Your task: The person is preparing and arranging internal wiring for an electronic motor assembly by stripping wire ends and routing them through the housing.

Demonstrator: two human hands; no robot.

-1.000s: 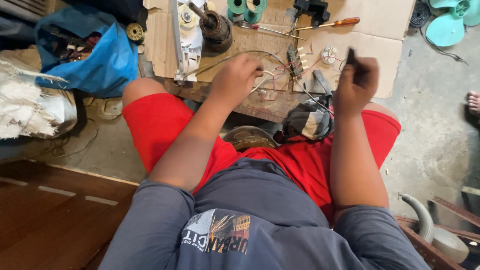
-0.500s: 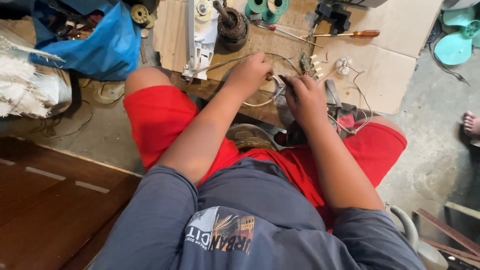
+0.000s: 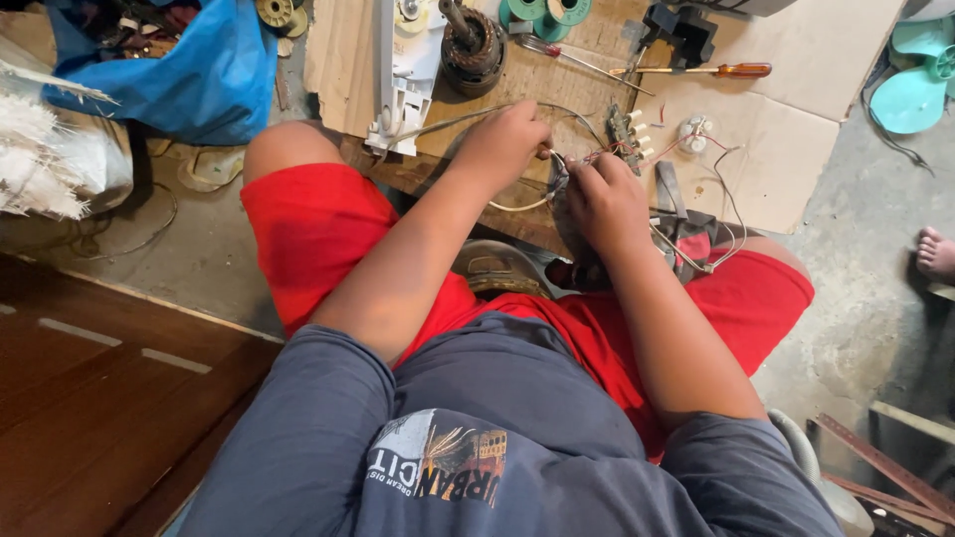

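My left hand (image 3: 505,141) and my right hand (image 3: 609,197) meet over my lap, fingertips almost touching. Between them they pinch a bundle of thin white and red wires (image 3: 557,159). My left hand's fingers are closed on the wire ends. Curled around the same wires, my right hand also covers a dark piece (image 3: 559,197) that is mostly hidden under it. The wires run on to a small switch block (image 3: 625,134) and a white round part (image 3: 693,131) lying on the cardboard (image 3: 786,149). I sit in red shorts, knees apart.
On the wooden board (image 3: 343,60) ahead lie a motor rotor (image 3: 473,45), a white plastic housing (image 3: 408,70), green spools (image 3: 542,10) and an orange-handled screwdriver (image 3: 716,70). A blue bag (image 3: 199,80) is at left, a teal fan blade (image 3: 915,89) and another person's foot (image 3: 935,254) at right.
My right hand, raised to the right a second ago with a dark thing in it, has come left and down to join my left hand at the wires. The view has tilted.
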